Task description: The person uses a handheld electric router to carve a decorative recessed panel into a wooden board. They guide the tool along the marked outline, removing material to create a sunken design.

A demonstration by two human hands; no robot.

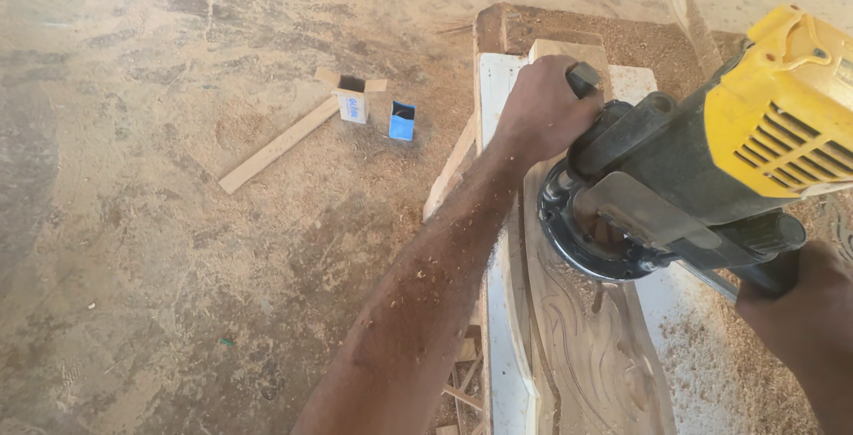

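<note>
2 hands on 1 router (702,168), yellow motor housing on top, black body and round black base below. Left hand (544,111) is wrapped tight around the black side handle at the tool's 10 o'clock, fingers curled over, knuckles up. Forearm is dusted with sawdust and runs back toward 7 o'clock of the frame. Right hand (800,297) sits at the tool's 4 o'clock, closed on the opposite black handle; only the wrist and back of the hand show, fingers hidden behind the handle.

Router base rests flat on a carved wood plank (591,346), touching it near the plank's upper half. Plank runs roughly 12 to 6 o'clock and shows curved grooves cut into its face below the base. Bit itself not visible under the base.

Plank lies on a white board (505,346) that sticks out along its 9 o'clock edge. Both sit on a sawdust-covered workbench (622,39), shavings piled at 12 and 4 o'clock of the tool. Thin slats and offcuts hang below the board's left edge.

Floor (178,266) is thick with sawdust. Well apart at 10 o'clock from the left hand: 1 small open cardboard box (353,99), 1 small blue box (402,121) just beside it at 3 o'clock, and 1 wood strip (280,146) lying diagonally, its upper end touching the cardboard box.
</note>
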